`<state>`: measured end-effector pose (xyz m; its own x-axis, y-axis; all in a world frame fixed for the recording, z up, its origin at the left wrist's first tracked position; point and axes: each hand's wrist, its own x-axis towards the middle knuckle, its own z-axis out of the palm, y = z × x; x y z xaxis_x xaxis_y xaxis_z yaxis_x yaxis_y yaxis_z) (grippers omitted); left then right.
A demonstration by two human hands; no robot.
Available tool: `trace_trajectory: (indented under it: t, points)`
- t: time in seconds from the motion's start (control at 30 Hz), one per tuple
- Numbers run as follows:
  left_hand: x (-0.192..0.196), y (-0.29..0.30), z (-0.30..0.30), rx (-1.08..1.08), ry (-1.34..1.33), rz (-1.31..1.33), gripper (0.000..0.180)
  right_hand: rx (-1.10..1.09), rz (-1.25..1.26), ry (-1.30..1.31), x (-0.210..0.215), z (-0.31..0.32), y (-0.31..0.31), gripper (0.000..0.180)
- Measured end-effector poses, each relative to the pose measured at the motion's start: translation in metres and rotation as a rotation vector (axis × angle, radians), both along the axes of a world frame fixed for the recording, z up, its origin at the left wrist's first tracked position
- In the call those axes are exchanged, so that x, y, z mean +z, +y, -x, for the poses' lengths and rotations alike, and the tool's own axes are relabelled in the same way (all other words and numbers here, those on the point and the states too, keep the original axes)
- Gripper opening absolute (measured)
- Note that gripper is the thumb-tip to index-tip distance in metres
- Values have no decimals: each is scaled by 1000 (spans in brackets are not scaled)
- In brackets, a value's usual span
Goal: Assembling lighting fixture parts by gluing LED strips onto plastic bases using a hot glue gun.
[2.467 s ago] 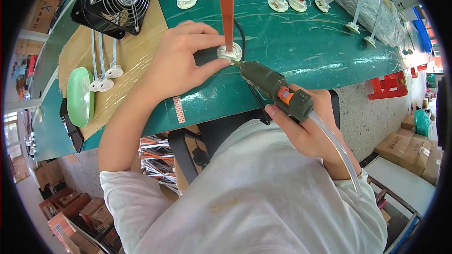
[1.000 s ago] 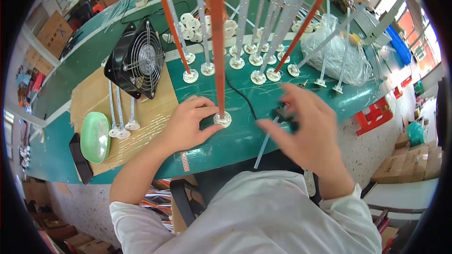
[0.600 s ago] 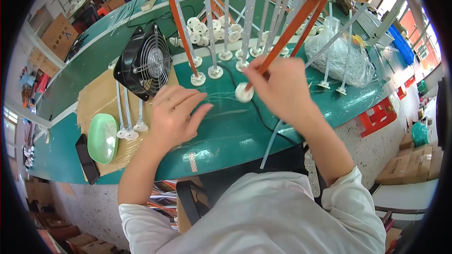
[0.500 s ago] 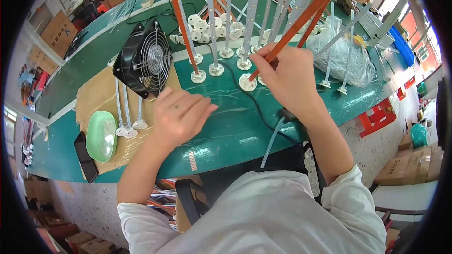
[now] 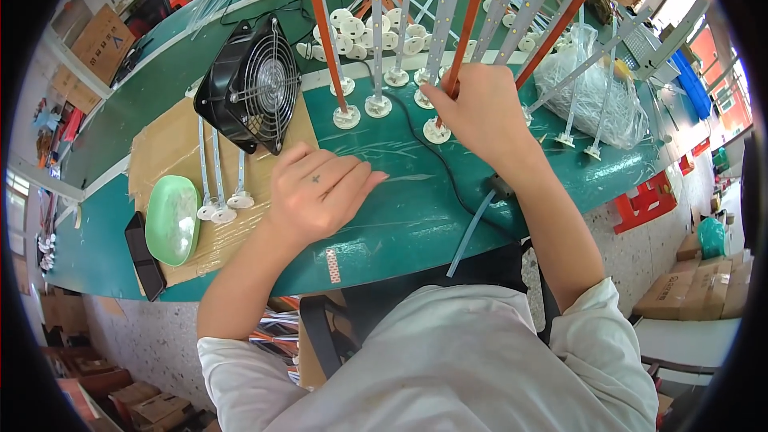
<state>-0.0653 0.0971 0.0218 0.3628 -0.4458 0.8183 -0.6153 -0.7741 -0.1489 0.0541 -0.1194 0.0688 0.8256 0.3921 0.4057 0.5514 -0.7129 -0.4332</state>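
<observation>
My right hand [image 5: 484, 116] is closed around the lower part of an orange strip [image 5: 474, 12], which stands nearly upright. Its foot meets a round white base [image 5: 436, 131] on the green table. Low over the table, left of that base, my left hand [image 5: 324, 192] has its fingers curled together; its palm and anything inside are hidden. Several more strips stand around in white bases, among them an orange one [image 5: 324, 32] and a pale LED strip [image 5: 377, 24]. Another orange strip [image 5: 560, 24] leans beyond my right hand.
A black fan [image 5: 252, 84] stands on brown cardboard [image 5: 164, 156] at left, near a green dish [image 5: 172, 220] and a dark phone [image 5: 144, 256]. Loose white discs [image 5: 352, 28] lie behind. A clear plastic bag [image 5: 592, 92] sits at right. A black cable [image 5: 432, 152] crosses the table.
The orange strip in my right hand has swung from a rightward slant to nearly upright. My left hand has barely moved, and the whole view has shifted slightly.
</observation>
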Motion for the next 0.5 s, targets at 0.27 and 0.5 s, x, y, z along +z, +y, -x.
trace_trajectory:
  t: [0.27, 0.5]
  points:
    - [-2, 1, 5, 16, 24, 11, 26, -33, 311, -118, 30, 37, -23, 32]
    - [8, -7, 18, -50, -97, 7, 27, 370, -386, -19, 6, 111, -4, 19]
